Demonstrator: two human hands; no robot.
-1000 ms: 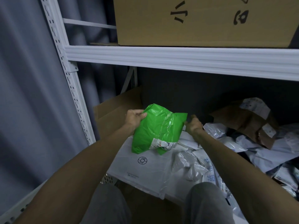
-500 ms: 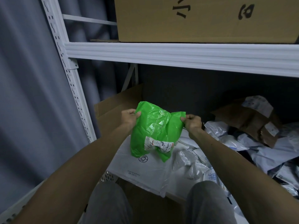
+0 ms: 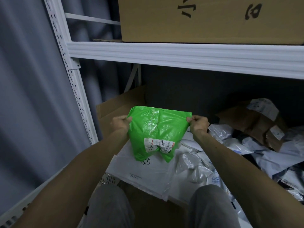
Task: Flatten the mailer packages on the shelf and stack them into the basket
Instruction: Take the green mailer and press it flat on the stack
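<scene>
A crumpled green mailer [image 3: 158, 129] with a wrinkled white label hangs in front of me, stretched between both hands. My left hand [image 3: 120, 122] grips its upper left corner and my right hand [image 3: 198, 123] pinches its upper right corner. Below it lies a flat white mailer [image 3: 144, 173] on top of the white perforated basket [image 3: 109, 179], of which only a corner shows. More crumpled white and grey mailers [image 3: 243, 145] are heaped on the shelf to the right.
A white metal shelf beam [image 3: 181, 55] crosses above, carrying a big cardboard box [image 3: 205, 18]. A white upright post [image 3: 70, 76] stands at left. An open cardboard box [image 3: 118, 111] sits behind the hands; a torn brown parcel [image 3: 256, 122] lies at right. My knees are below.
Both hands have pulled apart, spreading the green mailer's top edge wide and taut; it was bunched and narrower a second ago.
</scene>
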